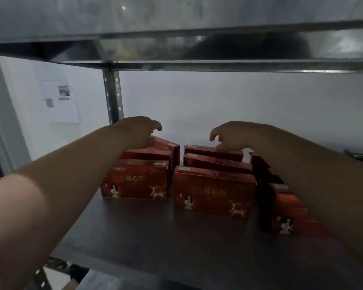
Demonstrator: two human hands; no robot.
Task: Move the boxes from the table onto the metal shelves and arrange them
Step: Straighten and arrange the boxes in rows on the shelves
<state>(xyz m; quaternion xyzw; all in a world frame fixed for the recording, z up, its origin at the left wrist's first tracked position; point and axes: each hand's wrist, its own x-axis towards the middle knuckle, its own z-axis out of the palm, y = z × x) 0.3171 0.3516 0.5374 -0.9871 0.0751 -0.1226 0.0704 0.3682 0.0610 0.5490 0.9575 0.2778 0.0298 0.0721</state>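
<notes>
Red printed cardboard boxes (pixel 214 191) stand in rows on the dark shelf board (pixel 155 237), probably light, stiff but crushable, best taken by their short ends; left grip (pixel 138 132) and right grip (pixel 228 137) rest loosely curled on rear boxes, clasp unclear.

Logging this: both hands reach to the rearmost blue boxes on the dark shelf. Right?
No: the head view shows the left hand and right hand reaching to the rearmost red boxes, not blue, on the dark shelf.
</notes>
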